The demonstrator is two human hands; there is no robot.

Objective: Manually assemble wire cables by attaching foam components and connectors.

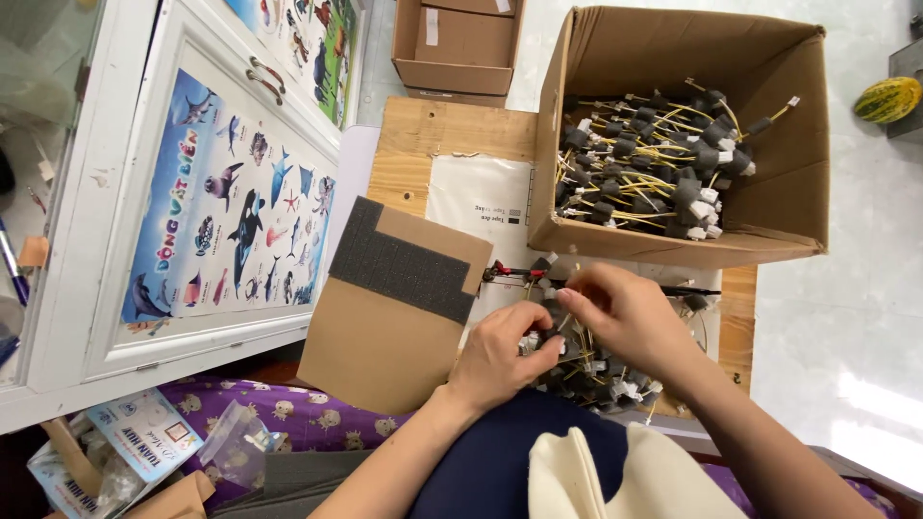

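Small black foam-sleeved parts with thin yellow wires and white plug ends [601, 370] are lying in a loose heap on the wooden bench [404, 144], just in front of the person's lap; both hands are working at the top of this heap; the left hand [500, 356] is curling its fingers around one of the black parts with a white end, gripping it from the left; the right hand [625, 312] is pinching its thumb and forefinger together on a thin yellow wire just beside the left hand's fingertips, so the two hands are almost touching. A small red-handled tool [500, 273] is lying on the bench just behind the hands; a white sheet of paper [476, 197] is lying under it and is reaching up to a large open brown cardboard box [760, 67], which is holding a second, bigger heap of the same wired parts [654, 159]. To the left of the hands, a flat brown cardboard panel with a strip of dark grey foam across its top [394, 308] is leaning over the bench edge; further left, a white cabinet door [125, 183] is carrying a colourful poster of sea animals [231, 202]. A smaller closed cardboard box [457, 43] is sitting beyond the bench; a yellow-green striped gourd [887, 99] is lying on the pale floor at the far right.
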